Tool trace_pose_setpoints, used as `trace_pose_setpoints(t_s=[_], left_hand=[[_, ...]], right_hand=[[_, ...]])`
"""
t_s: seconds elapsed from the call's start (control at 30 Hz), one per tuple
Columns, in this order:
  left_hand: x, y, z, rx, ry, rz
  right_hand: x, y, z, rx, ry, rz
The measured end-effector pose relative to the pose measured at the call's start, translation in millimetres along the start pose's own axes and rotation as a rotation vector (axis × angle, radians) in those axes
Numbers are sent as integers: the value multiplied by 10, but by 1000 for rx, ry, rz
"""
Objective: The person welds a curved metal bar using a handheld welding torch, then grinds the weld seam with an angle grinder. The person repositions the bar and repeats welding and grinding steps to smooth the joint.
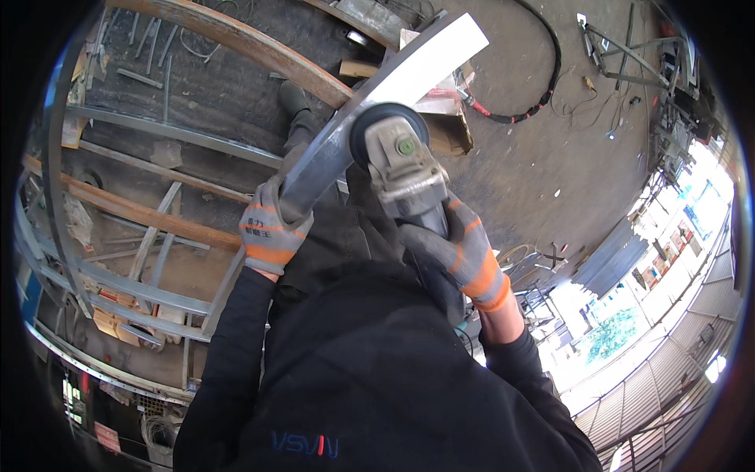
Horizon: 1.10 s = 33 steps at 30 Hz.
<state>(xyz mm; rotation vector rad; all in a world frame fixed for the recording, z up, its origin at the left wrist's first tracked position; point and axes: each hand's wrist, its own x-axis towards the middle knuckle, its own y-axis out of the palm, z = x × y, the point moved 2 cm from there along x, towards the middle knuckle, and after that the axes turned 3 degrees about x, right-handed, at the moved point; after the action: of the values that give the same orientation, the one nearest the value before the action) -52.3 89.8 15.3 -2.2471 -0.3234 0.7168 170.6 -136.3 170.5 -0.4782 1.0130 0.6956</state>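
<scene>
1. Steel meets abrasive: a person in grey-and-orange work gloves grinds a curved metal strip [370, 102], which rises from the left hand [271, 228] toward 1 o'clock, its bright end high in the frame.
2. Left fingers [292, 216] are wrapped tight round the strip's lower end, bracing it.
3. Right hand [464, 252] closes fully round the body of an angle grinder [405, 169], whose disc [370, 130] sits against the strip's edge near mid-length.
4. Judged from this, the grinding pass is under way; the next move calls for steady pressure and a firm brace so the strip does not kick.
5. At 9 o'clock, a metal frame [118, 212] and timber lie on the floor [535, 157].
</scene>
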Motion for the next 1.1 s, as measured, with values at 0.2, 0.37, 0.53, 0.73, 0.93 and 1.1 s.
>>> trace_pose_setpoints(t_s=[0.2, 0.37, 0.53, 0.73, 0.93, 1.1], left_hand=[[8, 1, -25, -2, 25, -36], [0, 1, -27, 14, 20, -35], [4, 3, -22, 7, 4, -18], [8, -15, -30, -21, -2, -11], [-4, -11, -10, 4, 10, -25], [0, -1, 2, 2, -2, -12]], right_hand=[[-59, 9, -61, 39, -137, -59], [-72, -2, -54, 24, -58, -42], [-76, 45, -66, 16, -66, -29], [-47, 48, -104, 3, -115, -45], [-76, 95, -11, 34, -110, -46], [-92, 136, 66, -41, -97, -3]])
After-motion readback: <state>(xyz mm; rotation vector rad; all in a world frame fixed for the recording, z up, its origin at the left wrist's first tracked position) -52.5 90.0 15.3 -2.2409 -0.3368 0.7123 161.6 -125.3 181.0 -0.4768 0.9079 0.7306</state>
